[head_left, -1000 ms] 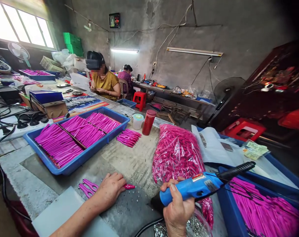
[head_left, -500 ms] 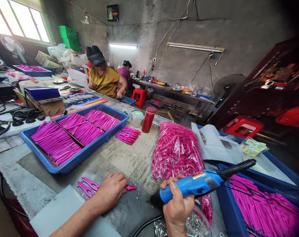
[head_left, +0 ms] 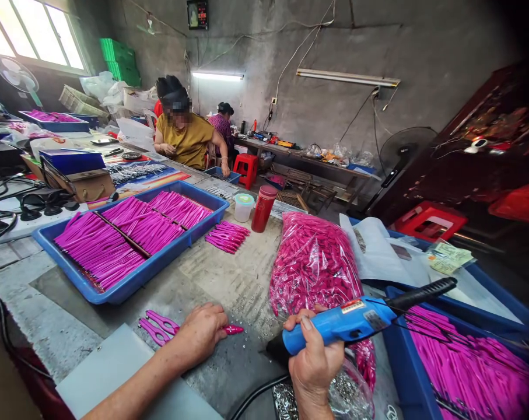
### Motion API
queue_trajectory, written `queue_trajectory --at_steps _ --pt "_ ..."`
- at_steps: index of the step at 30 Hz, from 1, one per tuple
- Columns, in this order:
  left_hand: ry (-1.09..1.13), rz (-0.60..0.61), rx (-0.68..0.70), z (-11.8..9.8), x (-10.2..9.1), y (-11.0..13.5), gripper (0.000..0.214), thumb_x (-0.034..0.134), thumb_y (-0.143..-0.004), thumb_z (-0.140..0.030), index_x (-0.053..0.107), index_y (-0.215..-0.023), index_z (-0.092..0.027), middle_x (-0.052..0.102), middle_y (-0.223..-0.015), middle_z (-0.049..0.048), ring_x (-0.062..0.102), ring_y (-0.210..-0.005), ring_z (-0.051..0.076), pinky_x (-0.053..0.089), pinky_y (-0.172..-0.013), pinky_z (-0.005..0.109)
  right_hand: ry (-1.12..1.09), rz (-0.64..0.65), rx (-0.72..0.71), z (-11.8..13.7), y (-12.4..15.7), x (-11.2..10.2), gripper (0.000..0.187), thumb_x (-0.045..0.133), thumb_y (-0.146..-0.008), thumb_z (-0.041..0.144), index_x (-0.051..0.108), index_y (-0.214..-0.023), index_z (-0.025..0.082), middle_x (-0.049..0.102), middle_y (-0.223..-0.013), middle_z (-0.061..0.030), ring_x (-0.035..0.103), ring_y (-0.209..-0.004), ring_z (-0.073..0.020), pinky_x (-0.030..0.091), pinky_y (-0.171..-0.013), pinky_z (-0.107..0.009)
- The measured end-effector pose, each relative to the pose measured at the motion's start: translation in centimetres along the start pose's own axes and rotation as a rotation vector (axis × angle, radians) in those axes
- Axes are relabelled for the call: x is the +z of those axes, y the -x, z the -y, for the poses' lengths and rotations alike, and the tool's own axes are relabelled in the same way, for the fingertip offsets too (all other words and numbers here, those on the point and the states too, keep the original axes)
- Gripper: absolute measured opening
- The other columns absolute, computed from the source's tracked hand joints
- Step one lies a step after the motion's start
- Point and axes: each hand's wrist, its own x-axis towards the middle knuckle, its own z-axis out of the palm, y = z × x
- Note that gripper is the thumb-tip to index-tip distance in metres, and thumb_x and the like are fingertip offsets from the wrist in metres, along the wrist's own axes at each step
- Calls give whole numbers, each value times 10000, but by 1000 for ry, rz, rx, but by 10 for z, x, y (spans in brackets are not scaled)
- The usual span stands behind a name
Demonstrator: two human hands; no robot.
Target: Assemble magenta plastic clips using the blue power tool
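Observation:
My left hand [head_left: 203, 331] rests low over the table, fingers closed on a slim pink tweezer-like piece [head_left: 234, 329] whose pointed end sticks out to the right. Just left of that hand lie pink forked handles [head_left: 159, 326], partly hidden by it. In my right hand [head_left: 315, 364] is a blue electric screwdriver [head_left: 340, 325], held tilted, its black nose pointing down-left towards the table. Tiny metal rings or nuts [head_left: 264, 318] are scattered between the hands. A clear bag of small metal parts [head_left: 349, 391] lies beneath my right wrist.
A blue tray [head_left: 115, 296] of pink pieces stands at left; another blue tray [head_left: 399, 373] is at right. A full plastic bag [head_left: 314, 262], a red canister [head_left: 264, 209] and a small tub [head_left: 244, 207] stand ahead. A black cable [head_left: 258, 394] crosses the front. Two people sit farther back.
The camera view has shifted slightly. Both hands keep nearly the same place and hold the same things. The nearer co-worker's arm has moved to the blue tray beside them.

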Motion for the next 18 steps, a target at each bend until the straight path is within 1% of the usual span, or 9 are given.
queue_trajectory --at_steps 5,12,18 --pt "-2 -13 -4 -1 2 1 166 484 -843 -233 601 -734 -188 603 -808 18 535 -819 173 384 -710 261 15 84 -27 3 4 9 346 657 -661 280 448 -917 178 530 -627 55 540 -462 -129 425 -506 -274" --pt "-49 27 -74 -9 -2 2 169 463 -835 -189 612 -755 -199 610 -834 28 538 -872 205 387 -729 298 15 265 -52 1 14 38 329 640 -679 278 435 -918 182 525 -643 47 531 -468 -112 428 -496 -256" --pt "-44 9 -96 -12 -1 2 197 448 -841 -180 622 -750 -191 621 -851 45 536 -860 216 391 -723 322 1 326 -56 -7 23 55 337 635 -664 240 436 -930 184 528 -650 53 532 -452 -104 439 -474 -249"
